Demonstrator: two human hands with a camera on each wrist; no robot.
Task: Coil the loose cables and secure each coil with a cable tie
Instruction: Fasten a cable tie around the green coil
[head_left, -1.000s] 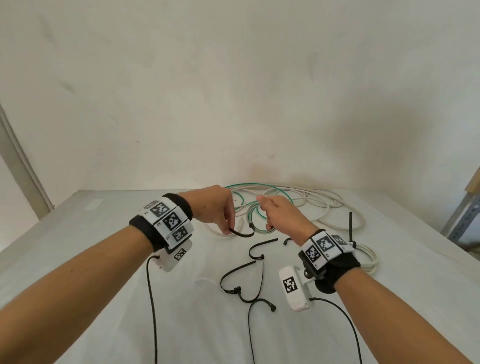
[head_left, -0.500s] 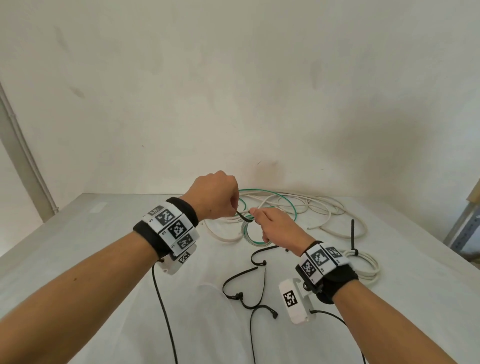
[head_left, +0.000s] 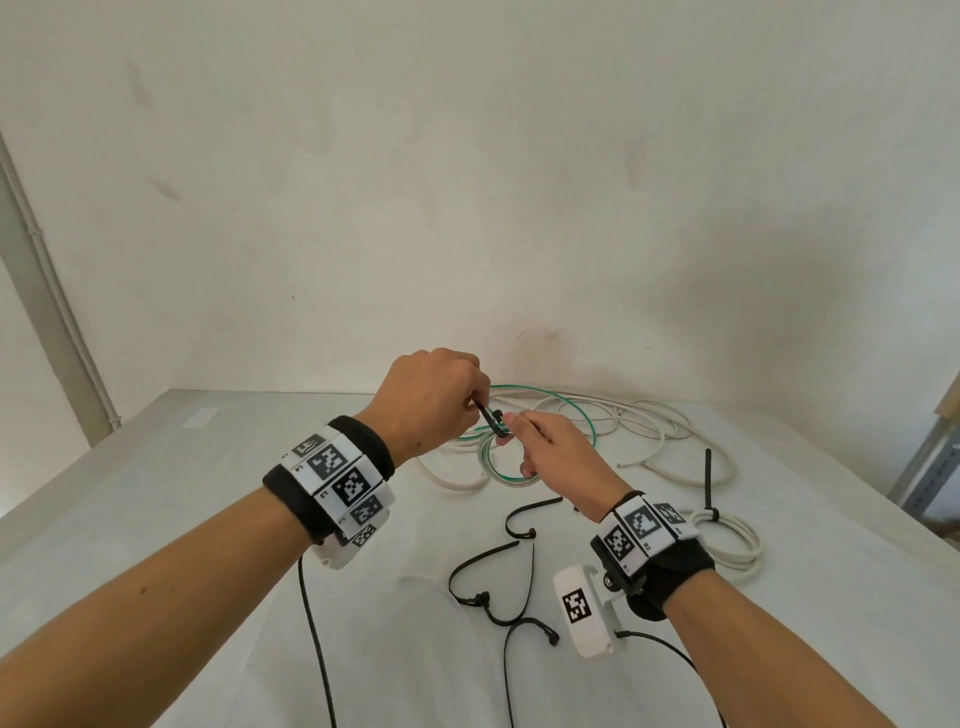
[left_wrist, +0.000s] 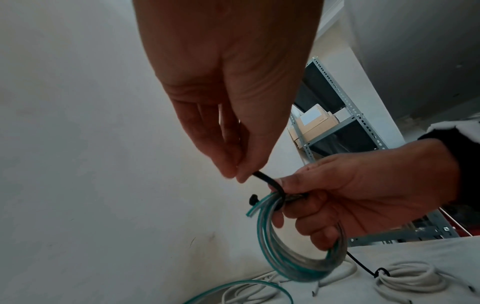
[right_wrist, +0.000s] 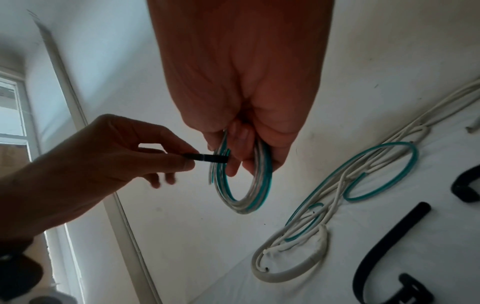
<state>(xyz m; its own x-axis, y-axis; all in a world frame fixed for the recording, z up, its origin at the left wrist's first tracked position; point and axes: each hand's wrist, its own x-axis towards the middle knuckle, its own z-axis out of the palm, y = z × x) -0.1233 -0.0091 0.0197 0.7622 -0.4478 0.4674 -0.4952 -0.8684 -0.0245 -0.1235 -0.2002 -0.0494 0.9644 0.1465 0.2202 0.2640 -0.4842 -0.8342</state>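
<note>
My right hand (head_left: 540, 441) grips a small coil of green and clear cable (head_left: 493, 470), held up above the table; the coil (left_wrist: 298, 257) hangs below its curled fingers (left_wrist: 311, 209). A black cable tie (left_wrist: 270, 183) wraps over the top of the coil, its head (left_wrist: 253, 199) sticking out on the left. My left hand (head_left: 441, 400) pinches the tie's tail (right_wrist: 205, 158) between thumb and forefinger (left_wrist: 233, 170), just left of the coil (right_wrist: 241, 181).
Loose white and green cables (head_left: 597, 421) lie tangled at the back of the table (head_left: 208, 519). A white coil bound with a black tie (head_left: 727, 535) sits at the right. Several spare black ties (head_left: 498, 587) lie in front. A metal shelf (left_wrist: 337, 123) stands to the right.
Both hands have risen from the table with the coil. The left hand brought the tie over the coil and now pulls its tail to the left.
</note>
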